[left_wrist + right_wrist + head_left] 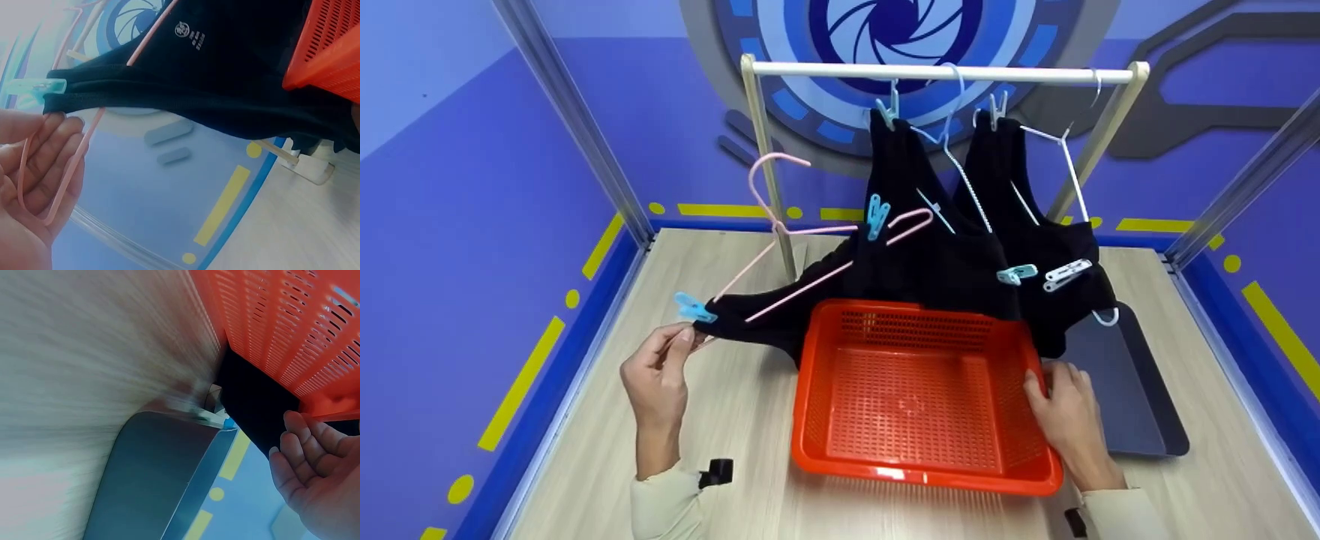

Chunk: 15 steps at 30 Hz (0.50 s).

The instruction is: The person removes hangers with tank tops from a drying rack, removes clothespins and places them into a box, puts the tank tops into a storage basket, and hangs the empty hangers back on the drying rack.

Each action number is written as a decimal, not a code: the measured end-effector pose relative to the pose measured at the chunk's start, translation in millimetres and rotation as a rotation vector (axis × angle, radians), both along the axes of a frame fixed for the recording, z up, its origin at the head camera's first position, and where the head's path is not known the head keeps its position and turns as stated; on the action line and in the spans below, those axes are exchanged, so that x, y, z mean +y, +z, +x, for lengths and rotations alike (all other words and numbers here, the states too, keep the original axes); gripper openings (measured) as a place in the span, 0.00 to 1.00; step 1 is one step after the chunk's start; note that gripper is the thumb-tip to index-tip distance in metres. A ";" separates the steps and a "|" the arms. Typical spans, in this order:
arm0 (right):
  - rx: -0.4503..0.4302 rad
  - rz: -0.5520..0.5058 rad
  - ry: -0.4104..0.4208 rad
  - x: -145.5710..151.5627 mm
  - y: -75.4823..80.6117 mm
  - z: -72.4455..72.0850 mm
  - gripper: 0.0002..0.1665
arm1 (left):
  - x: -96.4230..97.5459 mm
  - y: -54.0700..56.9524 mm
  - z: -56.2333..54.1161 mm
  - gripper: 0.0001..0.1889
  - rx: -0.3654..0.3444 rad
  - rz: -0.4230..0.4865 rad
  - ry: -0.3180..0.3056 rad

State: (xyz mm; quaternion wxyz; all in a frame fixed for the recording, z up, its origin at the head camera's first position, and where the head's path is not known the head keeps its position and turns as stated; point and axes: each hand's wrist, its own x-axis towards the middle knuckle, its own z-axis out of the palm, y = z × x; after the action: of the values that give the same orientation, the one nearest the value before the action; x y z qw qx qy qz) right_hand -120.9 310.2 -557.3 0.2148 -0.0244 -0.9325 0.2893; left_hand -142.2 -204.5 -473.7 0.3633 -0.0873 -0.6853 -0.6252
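Observation:
My left hand (pixel 660 375) pinches the end of a pink clothes hanger (pixel 799 292), close to a black tank top's strap (pixel 742 311). A blue clothespin (pixel 694 306) clips that strap; another blue clothespin (pixel 877 216) sits on the other side. In the left wrist view, the pink hanger's looped end (pixel 50 211) crosses my fingers. The hanger's hook stands free of the rail. My right hand (pixel 1069 412) grips the right rim of a red plastic basket (pixel 922 476), thumb inside, fingers outside. The basket hides the tank top's lower part.
A wooden rack's white rail (pixel 847 70) carries a light-blue hanger (pixel 960 161) and a white hanger (pixel 1072 172) with black tops, clipped by clothespins. A grey tray (pixel 1132 390) lies right of the basket. Blue panels (pixel 457 247) enclose the wooden table (pixel 585 450).

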 end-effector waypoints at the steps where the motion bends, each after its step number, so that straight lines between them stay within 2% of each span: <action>1: -0.002 0.002 -0.002 -0.2 0.1 0.3 0.12 | -1.1 -1.6 -0.1 0.06 0.005 0.004 -0.015; 9: 0.002 -0.007 -0.002 -0.9 -0.3 -0.7 0.11 | -11.3 -15.5 -2.1 0.07 0.043 0.015 -0.174; 15: -0.016 -0.016 -0.004 -0.7 0.6 -0.1 0.12 | -14.8 -21.8 -2.8 0.06 0.013 0.000 -0.223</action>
State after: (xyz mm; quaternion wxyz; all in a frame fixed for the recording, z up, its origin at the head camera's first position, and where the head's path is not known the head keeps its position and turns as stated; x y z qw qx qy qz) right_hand -121.0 309.5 -556.7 0.2078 -0.0302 -0.9318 0.2960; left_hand -144.9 -219.2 -495.5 0.2960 -0.1673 -0.6688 -0.6611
